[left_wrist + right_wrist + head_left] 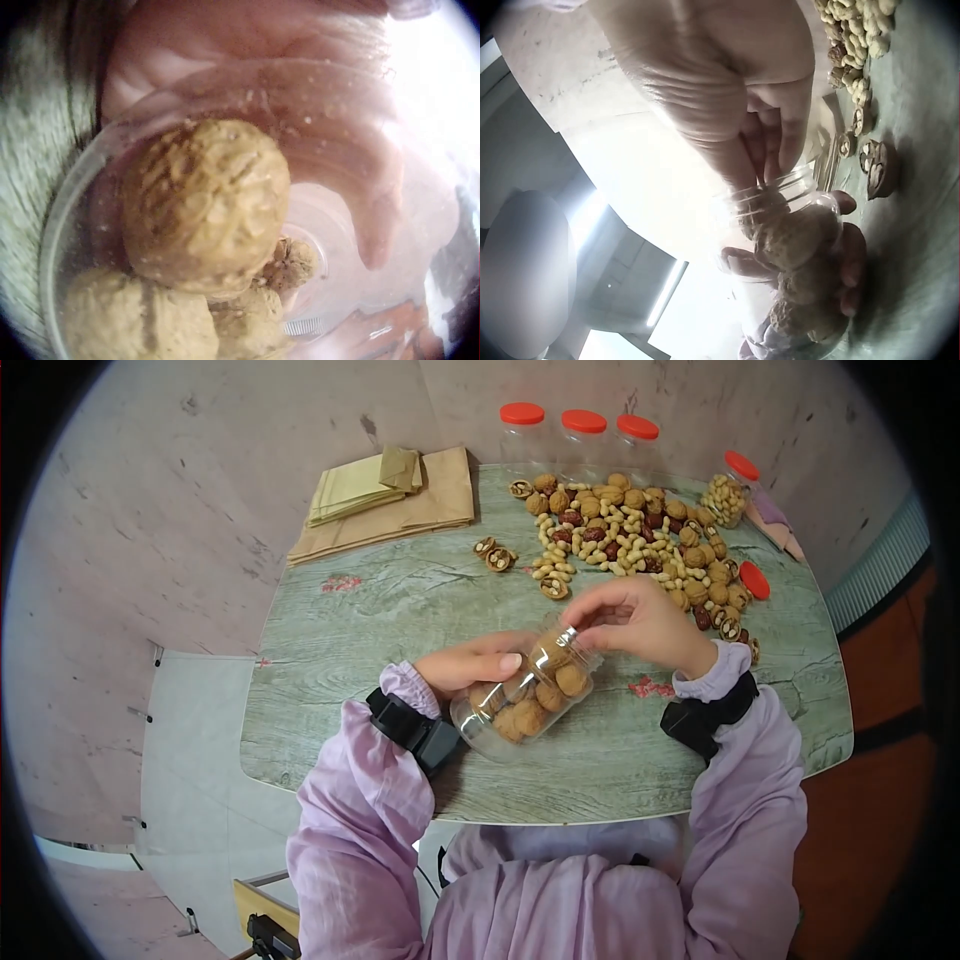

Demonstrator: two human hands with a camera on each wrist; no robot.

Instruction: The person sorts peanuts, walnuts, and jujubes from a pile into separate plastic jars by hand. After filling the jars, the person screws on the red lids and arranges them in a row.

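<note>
Walnuts already fill most of the clear jar, which lies tilted at the lower centre of the head view with its mouth aimed up and to the right. Your left hand wraps the jar's body, fingers curled over its top side and thumb along it, so the jar sits just above the green tabletop. Your right hand is at the rim, fingertips bunched together right at the opening; the right wrist view shows them poking just inside the mouth, touching the topmost nut. Whether they pinch a nut or merely press it in, you cannot tell.

By my reading, you are in the filling step and near its end. The next move likely calls for drawing the fingertips clear of the mouth while you keep the jar tilted upward so nothing rolls out.

Further up the frame, to the right, lies the loose pile of walnuts, peanuts and red dates, with a red lid at its right edge. Beyond, along the top, stand three red-capped jars, and folded paper bags rest at the upper left.
</note>
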